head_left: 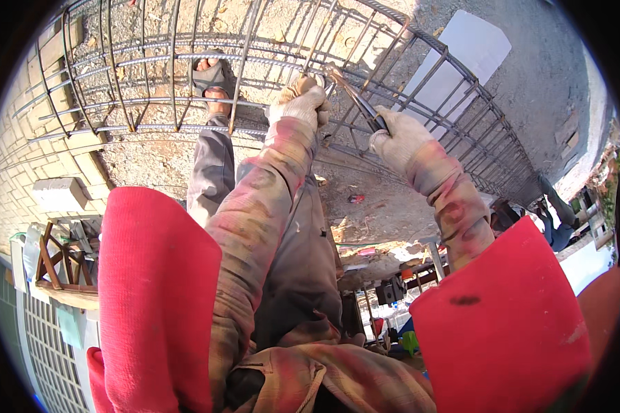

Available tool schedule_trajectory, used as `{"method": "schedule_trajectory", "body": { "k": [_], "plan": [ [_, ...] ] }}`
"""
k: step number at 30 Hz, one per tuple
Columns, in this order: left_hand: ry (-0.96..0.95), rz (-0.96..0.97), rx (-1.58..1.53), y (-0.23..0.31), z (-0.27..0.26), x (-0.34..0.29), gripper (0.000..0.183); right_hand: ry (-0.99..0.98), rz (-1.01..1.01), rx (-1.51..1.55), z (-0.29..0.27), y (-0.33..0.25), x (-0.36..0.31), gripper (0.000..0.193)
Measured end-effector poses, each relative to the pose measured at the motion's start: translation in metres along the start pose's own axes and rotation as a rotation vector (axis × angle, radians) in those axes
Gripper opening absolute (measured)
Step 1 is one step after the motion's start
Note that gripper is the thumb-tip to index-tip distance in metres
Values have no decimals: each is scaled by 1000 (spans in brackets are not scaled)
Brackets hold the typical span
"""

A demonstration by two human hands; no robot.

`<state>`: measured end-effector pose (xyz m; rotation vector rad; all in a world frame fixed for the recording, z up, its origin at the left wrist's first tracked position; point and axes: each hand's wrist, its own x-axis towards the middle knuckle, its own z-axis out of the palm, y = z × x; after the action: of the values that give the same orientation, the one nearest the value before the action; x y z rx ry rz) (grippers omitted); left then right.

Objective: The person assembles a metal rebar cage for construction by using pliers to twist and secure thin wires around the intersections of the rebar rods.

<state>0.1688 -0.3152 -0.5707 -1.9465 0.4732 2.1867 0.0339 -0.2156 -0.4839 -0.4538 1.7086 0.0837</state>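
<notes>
My right hand [401, 141], in a pale knit glove, is closed around the dark handles of a pair of pincers [357, 102]. The metal jaws reach up to the left, to a crossing of bars in a rebar cage [165, 58]. Close beside the jaws is my left hand [301, 107], gloved too, with its fingers curled shut at the near long bars. What those fingers hold is hidden by the glove. The cage is made of long ribbed bars with thinner cross ties, and it stretches across the far side and bends away to the right.
My sandaled foot [212, 79] stands among the cage bars. A pale flat sheet [458, 65] lies beyond the cage. At left are stone paving [31, 138], a pale block [60, 194] and a brown wooden frame [62, 265]. Another person [558, 213] is at the right, near the cage's far end.
</notes>
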Motion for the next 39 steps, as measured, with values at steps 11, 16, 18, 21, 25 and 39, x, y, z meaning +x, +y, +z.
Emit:
{"method": "schedule_trajectory", "body": {
  "k": [11,16,18,21,25,39],
  "plan": [
    [12,-22,88,-4,-11,16,10,-56,-22,-153,-8,-33,0,52],
    [28,25,320,13,-5,4,14,-71,44,-252,-18,-49,-3,45],
    [16,9,373,13,-6,6,15,-59,42,-321,-20,-59,-4,43],
    [-74,22,323,7,-14,23,15,-57,148,-459,-18,-82,-6,38],
    [-188,-58,485,15,-13,23,14,88,173,-632,-10,-87,-8,35],
    [-644,-491,-168,27,-39,4,32,-158,272,1728,96,-84,-17,40]
  ]
}}
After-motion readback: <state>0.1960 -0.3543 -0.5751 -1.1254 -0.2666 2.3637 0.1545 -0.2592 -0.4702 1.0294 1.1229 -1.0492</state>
